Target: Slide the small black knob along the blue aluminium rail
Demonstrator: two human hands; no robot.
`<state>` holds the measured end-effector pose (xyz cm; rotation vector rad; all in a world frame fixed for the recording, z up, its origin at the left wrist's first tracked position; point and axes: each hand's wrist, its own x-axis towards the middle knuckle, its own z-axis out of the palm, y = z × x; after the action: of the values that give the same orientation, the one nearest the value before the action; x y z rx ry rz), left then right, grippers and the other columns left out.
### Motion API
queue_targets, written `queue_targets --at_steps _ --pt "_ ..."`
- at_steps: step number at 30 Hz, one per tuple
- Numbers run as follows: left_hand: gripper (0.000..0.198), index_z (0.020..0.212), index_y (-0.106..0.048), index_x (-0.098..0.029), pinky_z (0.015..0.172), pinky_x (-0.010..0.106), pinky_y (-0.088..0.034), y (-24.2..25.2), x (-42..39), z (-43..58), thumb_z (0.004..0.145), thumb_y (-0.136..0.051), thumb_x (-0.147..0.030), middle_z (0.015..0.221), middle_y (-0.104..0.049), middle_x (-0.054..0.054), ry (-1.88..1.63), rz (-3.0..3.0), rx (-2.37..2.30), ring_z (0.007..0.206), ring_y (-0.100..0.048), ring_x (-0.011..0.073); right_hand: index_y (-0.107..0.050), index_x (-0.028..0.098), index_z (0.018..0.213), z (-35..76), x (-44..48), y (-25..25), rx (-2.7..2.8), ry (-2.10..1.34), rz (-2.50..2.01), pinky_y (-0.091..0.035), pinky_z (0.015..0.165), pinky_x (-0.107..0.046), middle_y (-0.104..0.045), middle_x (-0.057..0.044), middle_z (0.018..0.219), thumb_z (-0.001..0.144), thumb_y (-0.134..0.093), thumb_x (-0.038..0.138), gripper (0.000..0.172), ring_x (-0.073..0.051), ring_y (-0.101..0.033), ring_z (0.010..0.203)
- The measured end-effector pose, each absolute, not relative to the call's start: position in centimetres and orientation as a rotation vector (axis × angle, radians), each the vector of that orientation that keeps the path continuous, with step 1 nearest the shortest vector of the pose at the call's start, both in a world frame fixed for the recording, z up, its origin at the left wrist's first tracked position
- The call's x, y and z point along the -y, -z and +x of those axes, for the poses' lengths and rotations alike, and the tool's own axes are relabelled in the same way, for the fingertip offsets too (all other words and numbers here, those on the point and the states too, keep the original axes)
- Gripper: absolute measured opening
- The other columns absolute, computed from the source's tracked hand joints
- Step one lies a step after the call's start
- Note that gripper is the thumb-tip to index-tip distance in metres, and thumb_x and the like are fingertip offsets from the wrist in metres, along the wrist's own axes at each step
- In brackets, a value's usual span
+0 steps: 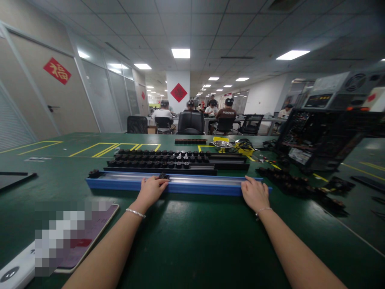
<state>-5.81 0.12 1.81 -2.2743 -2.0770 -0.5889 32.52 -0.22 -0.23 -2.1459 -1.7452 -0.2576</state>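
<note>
A long blue rail [198, 188] with a silvery channel along its top lies crosswise in front of me. My left hand [150, 192] is closed, thumb and fingers pinching a small black block [164, 176] that sits in the channel left of the middle. Another black block [94, 173] rests at the rail's left end. At the right end, my right hand [255, 194] is closed over the rail's edge, fingers on top and on the far side. Just behind lie black rails [231, 165] carrying rows of similar black blocks [150, 163], a few of them whitish.
To the left are a phone-like device [90, 237] and a white object, partly pixelated. At right lie dark block strips [300, 188] and an opened computer case [325, 136]. A metal bowl [222, 144] and cables stand behind. People sit beyond the green table [192, 249].
</note>
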Motion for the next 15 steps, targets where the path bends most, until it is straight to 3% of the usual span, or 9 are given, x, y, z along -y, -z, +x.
queue_targets --at_steps 15 --pt "0.032 0.105 -0.065 -0.036 0.103 0.055 -0.017 -1.72 -0.03 -5.70 0.083 -0.042 -0.044 0.112 -0.061 0.005 0.595 -2.287 2.068 0.109 -0.050 0.0239 -0.066 0.024 0.093 32.61 0.10 0.55 1.747 0.287 -2.148 -0.020 0.104 -0.046 -0.048 -0.001 0.132 0.088 -0.024 0.036 0.044 -0.022 -0.044 0.115"
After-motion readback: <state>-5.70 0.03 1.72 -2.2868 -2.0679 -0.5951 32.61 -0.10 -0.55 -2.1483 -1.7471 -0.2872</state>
